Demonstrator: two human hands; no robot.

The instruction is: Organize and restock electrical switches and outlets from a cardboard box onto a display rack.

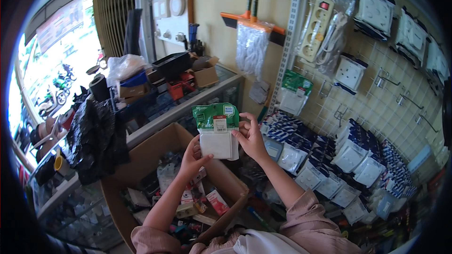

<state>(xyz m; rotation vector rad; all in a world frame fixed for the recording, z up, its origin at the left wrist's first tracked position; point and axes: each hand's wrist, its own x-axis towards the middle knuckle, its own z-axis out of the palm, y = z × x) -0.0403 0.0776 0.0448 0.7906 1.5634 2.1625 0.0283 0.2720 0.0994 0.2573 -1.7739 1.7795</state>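
Note:
A Schneider wall switch plate in a clear pack with a green header (216,144) is held up in front of me, above an open cardboard box (141,148). My left hand (194,158) grips its lower left edge, thumb across the front. My right hand (250,135) pinches the upper right side of the pack between thumb and fingers. A price sticker with writing is on the header. Inside the box lie mixed small goods, among them a red and white carton (217,202) and a beige socket block (186,210).
Wire grid racking (374,102) on the right bears packed switches and sockets (353,155) and a bagged power strip (319,28). A similar green pack (295,91) hangs there. Behind the box runs a glass counter (155,123) with cartons. Black plastic bags (95,137) lie at left.

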